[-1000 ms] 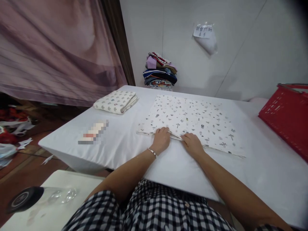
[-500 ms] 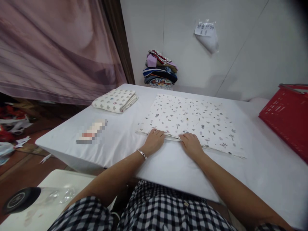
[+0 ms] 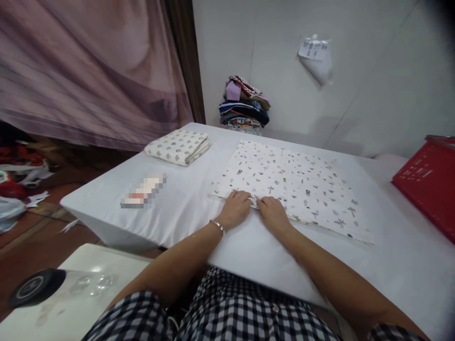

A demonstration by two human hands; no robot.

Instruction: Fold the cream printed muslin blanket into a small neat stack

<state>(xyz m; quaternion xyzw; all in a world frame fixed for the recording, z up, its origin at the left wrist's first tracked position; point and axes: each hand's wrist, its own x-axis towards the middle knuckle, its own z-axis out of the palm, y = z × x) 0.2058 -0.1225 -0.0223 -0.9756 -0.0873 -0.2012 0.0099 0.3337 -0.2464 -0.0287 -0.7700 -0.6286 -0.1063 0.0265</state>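
Observation:
A white cloth point(image 3: 295, 177) with small printed palm trees and other motifs lies spread in layers on the white table. At its near edge, my left hand point(image 3: 237, 208) is closed with fingers curled over the fabric. My right hand point(image 3: 273, 214) pinches the same edge just to the right, its fingertips close to the left ones. Between the two hands the edge bunches up a little. Both thumbs are mostly hidden.
A folded patterned cloth point(image 3: 177, 147) and a blurred-out flat item point(image 3: 144, 190) lie on the table's left side. A red basket point(image 3: 428, 182) stands at the right. Behind the table rises a stack of folded fabrics point(image 3: 245, 106). A bottle point(image 3: 39, 286) lies on a white surface at lower left.
My right hand has moved in toward my left along the cloth's near edge, and the fabric between them has bunched. The whole scene sits slightly farther right in view.

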